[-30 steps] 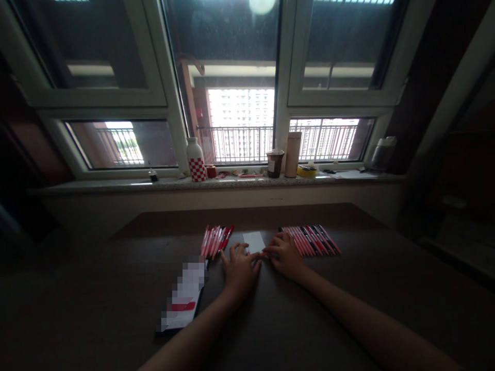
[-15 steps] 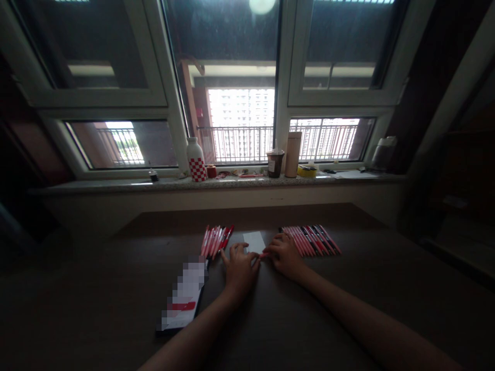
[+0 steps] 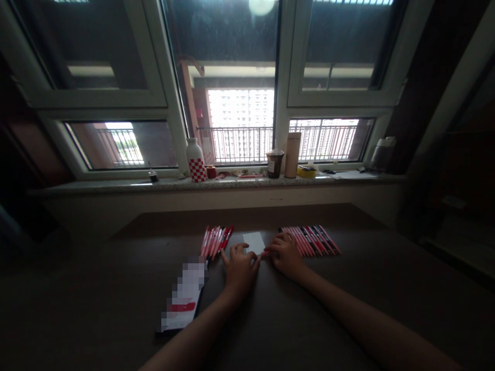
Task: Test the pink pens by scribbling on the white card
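My right hand (image 3: 286,255) has its thumb and fingers pinched on a slim pink pen (image 3: 264,254), of which only a short piece shows. Facing it, my left hand (image 3: 238,268) brings thumb and forefinger together at the pen's other end. A small pale bit shows there, too small to name. Just beyond both hands lies a white paper sheet (image 3: 253,240). Several pink, red and black pens (image 3: 217,241) lie in a row beside my left hand. Another row of similar pens (image 3: 315,240) lies by my right hand, its near side partly covered by that hand.
A dark-edged flat box (image 3: 181,299), partly blurred out, rests left of my left forearm on the brown table (image 3: 294,319). On the windowsill stand a checkered bottle (image 3: 196,161), a drink cup (image 3: 275,164), a tall pinkish flask (image 3: 293,155) and a yellow item (image 3: 307,171).
Between my hands, the pink pen has shifted slightly; its pink part now shows nearer my right fingers, with a pale bit by my left fingertips. Both hands have barely moved.
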{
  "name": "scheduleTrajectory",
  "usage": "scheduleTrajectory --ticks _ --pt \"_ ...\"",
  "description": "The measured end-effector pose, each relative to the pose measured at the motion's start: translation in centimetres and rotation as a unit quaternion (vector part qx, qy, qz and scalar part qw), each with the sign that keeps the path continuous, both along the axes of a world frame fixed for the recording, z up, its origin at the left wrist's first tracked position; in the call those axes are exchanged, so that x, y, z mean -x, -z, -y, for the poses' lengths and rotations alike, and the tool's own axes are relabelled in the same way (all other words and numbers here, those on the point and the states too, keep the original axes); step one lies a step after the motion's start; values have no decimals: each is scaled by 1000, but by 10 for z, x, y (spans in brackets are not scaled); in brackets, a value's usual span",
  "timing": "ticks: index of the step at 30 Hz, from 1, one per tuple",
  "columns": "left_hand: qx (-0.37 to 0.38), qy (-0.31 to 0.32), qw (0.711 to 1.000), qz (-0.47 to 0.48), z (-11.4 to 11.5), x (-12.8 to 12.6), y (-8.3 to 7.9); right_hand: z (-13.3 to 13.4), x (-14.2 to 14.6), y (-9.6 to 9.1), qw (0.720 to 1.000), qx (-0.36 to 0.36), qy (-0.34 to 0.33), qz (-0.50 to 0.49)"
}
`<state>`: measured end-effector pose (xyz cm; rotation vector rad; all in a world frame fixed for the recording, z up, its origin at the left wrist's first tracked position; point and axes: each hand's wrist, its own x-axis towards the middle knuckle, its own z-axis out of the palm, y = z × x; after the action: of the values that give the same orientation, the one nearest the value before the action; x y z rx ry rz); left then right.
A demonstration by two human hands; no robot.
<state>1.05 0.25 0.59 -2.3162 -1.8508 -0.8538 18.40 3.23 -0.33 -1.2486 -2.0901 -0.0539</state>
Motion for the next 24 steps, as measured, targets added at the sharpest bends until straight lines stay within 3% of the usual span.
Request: scheduleTrajectory --ticks 24 --pt "3 13 1000 5 -6 -1 4 0 1 1 1000 6 -17 10"
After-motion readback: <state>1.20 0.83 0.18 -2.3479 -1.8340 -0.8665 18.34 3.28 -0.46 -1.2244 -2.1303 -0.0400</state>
